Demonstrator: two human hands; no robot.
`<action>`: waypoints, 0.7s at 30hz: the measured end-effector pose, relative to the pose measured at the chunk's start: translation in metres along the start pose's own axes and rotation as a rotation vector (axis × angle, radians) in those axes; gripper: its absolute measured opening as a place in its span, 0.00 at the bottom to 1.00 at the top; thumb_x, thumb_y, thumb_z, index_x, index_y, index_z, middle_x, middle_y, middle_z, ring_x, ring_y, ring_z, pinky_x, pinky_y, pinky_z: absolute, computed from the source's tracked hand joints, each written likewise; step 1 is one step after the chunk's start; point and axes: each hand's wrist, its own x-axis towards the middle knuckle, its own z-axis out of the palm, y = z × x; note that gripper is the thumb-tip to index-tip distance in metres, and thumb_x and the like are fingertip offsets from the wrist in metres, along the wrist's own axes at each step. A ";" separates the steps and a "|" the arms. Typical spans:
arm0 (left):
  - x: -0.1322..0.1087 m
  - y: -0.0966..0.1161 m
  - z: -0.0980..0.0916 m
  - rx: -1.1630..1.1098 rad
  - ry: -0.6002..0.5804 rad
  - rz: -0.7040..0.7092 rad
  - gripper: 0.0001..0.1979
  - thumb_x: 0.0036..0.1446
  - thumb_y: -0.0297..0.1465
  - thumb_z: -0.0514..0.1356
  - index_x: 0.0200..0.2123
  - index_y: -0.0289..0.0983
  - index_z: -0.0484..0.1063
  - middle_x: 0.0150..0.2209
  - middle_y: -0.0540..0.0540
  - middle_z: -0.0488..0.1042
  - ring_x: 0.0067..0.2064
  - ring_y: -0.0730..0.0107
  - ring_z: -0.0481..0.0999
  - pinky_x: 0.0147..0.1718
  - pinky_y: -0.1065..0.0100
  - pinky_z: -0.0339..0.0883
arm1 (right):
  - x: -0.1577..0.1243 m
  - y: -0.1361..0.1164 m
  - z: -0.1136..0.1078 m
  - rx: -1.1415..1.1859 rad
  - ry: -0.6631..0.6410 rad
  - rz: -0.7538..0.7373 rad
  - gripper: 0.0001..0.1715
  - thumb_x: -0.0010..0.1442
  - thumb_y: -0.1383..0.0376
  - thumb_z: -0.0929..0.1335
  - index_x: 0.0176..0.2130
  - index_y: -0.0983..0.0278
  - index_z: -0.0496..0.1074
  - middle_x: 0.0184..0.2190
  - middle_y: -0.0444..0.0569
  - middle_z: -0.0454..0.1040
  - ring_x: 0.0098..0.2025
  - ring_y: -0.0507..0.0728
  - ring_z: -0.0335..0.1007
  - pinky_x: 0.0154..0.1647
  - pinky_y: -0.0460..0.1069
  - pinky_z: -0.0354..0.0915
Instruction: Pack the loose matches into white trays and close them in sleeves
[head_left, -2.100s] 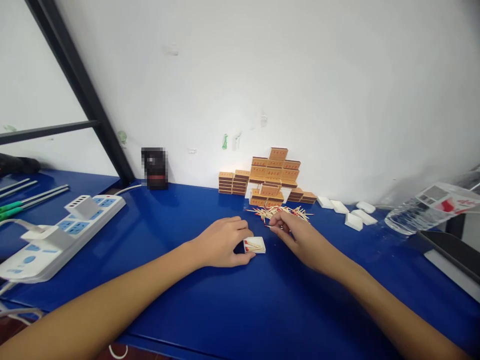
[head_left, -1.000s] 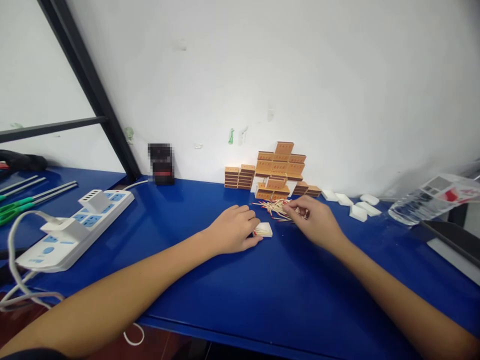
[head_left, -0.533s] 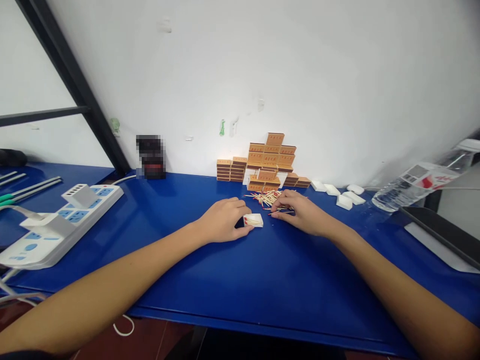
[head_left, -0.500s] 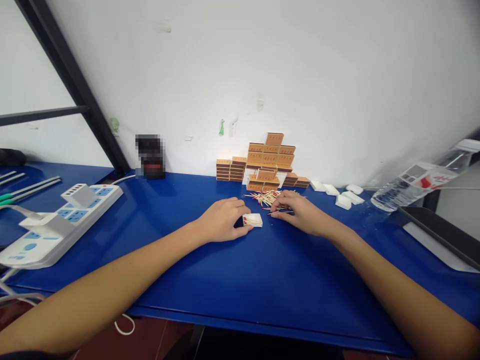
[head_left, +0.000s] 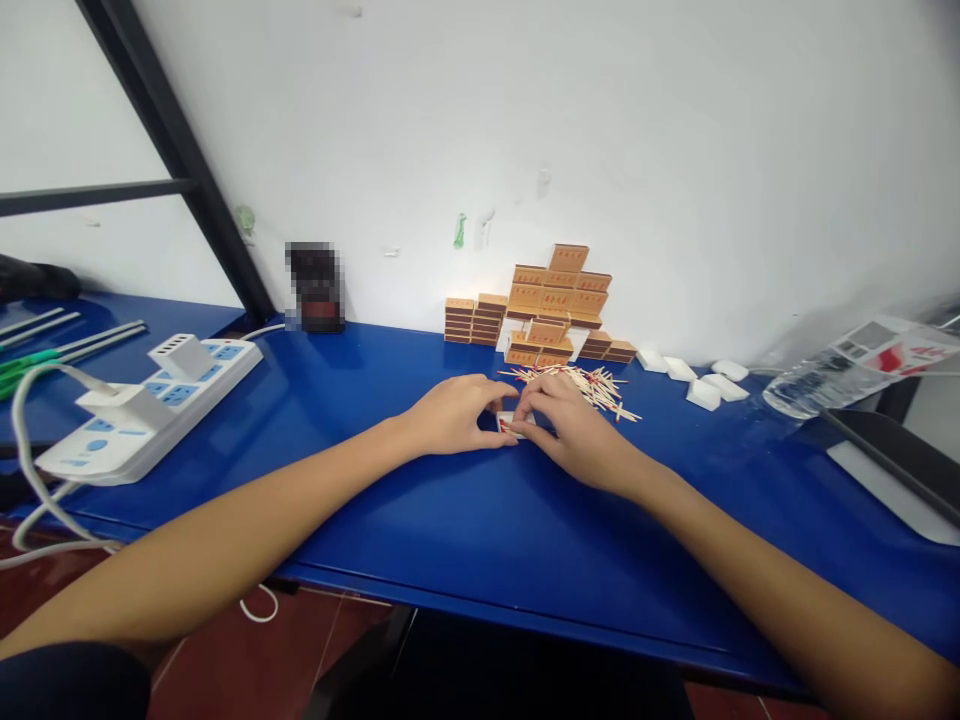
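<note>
My left hand rests on the blue table, its thumb and fingers around a small white matchbox tray. A few red-tipped matches lie inside the tray, partly covered by my fingers. Over the tray's right side, my right hand is closed in a pinch, fingertips down at the matches; the match between them is mostly hidden. Just behind my right hand spreads a loose pile of matches. Orange matchboxes stand stacked against the wall beyond the pile.
White trays lie to the right of the pile. Farther right are a clear plastic bottle and a dark flat object. A white power strip with plugs and cables sits at the left. The table's front edge runs below my arms.
My right hand has moved left from the edge of the match pile to the tray, carrying a match. My left hand stays at the tray. The whole view has shifted slightly.
</note>
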 end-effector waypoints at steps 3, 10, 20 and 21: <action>0.000 -0.001 0.001 -0.017 -0.010 0.004 0.24 0.59 0.43 0.70 0.55 0.38 0.75 0.41 0.45 0.82 0.44 0.59 0.79 0.43 0.60 0.69 | -0.001 -0.001 0.006 0.045 -0.019 0.004 0.08 0.71 0.64 0.66 0.38 0.60 0.74 0.44 0.53 0.73 0.49 0.63 0.66 0.54 0.61 0.65; 0.000 -0.004 -0.005 0.107 -0.037 0.002 0.18 0.63 0.41 0.68 0.50 0.36 0.79 0.44 0.42 0.82 0.45 0.57 0.78 0.45 0.59 0.70 | -0.003 0.029 -0.009 -0.070 0.133 0.096 0.13 0.71 0.58 0.65 0.38 0.59 0.76 0.39 0.54 0.75 0.45 0.65 0.68 0.49 0.62 0.65; 0.000 -0.009 -0.008 0.150 -0.011 -0.114 0.16 0.63 0.40 0.67 0.48 0.37 0.81 0.43 0.42 0.82 0.46 0.57 0.77 0.45 0.58 0.70 | -0.005 0.067 -0.022 -0.124 0.049 0.186 0.09 0.66 0.57 0.70 0.38 0.58 0.79 0.40 0.54 0.74 0.48 0.66 0.68 0.51 0.60 0.66; 0.000 -0.008 -0.008 0.142 -0.016 -0.107 0.16 0.62 0.40 0.67 0.48 0.37 0.81 0.43 0.42 0.82 0.46 0.57 0.77 0.45 0.58 0.70 | -0.004 0.065 -0.021 -0.121 0.037 0.185 0.08 0.65 0.57 0.71 0.37 0.59 0.79 0.41 0.54 0.73 0.48 0.66 0.67 0.51 0.60 0.66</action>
